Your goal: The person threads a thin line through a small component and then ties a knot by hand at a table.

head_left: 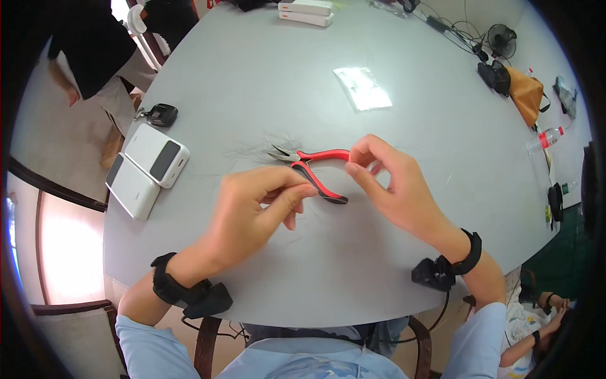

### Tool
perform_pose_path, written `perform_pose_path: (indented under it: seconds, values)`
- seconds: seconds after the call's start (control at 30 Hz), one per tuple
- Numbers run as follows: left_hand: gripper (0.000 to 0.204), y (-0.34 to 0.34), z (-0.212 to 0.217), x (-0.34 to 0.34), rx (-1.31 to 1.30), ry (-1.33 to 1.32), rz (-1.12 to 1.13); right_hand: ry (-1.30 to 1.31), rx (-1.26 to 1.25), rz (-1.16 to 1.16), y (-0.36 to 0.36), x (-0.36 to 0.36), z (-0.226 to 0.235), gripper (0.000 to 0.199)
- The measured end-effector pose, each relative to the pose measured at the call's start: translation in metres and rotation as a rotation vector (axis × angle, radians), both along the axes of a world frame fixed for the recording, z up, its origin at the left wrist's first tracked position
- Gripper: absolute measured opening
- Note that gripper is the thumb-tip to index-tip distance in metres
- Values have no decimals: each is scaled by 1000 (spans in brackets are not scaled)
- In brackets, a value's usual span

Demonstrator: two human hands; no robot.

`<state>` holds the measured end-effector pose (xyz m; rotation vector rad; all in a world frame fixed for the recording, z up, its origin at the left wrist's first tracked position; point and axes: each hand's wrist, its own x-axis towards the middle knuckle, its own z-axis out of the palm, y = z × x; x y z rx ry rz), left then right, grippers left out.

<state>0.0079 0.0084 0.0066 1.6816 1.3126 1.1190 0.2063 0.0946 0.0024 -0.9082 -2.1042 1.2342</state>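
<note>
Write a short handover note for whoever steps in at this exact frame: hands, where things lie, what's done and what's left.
Left hand: thumb and fingers pinched together just left of the pliers; what they pinch is too fine to tell.
Right hand: fingertips pinched above the red-and-black pliers, right by the upper handle; contact unclear.
Pliers lie on the grey table, jaws pointing left, beside a tuft of thin wire-like strands.
Two white power banks lie at the left, a clear plastic bag beyond.
Done: nothing visibly finished.
Left: pliers not yet picked up.

pliers (314, 168) lie on the table (252, 76) between both hands (power banks (146, 169) far left), plastic bag (362, 88) behind.
</note>
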Motion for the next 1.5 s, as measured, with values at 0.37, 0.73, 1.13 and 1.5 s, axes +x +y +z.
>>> perform_pose_path:
  seconds: [0.37, 0.73, 1.13, 1.5]
  values:
    - [19, -14, 2, -26, -261, -88, -5, -307, 893, 165, 11, -27, -25, 9]
    - [18, -8, -1, -32, -273, -239, -127, -181, 289, 339, -2, 7, 23, 18]
    - [17, -4, 5, -21, -350, -248, -218, -37, 268, 370, -11, 16, 20, 21]
    - [18, -5, 10, -18, -388, -268, -232, -49, 227, 276, -16, 19, 14, 24]
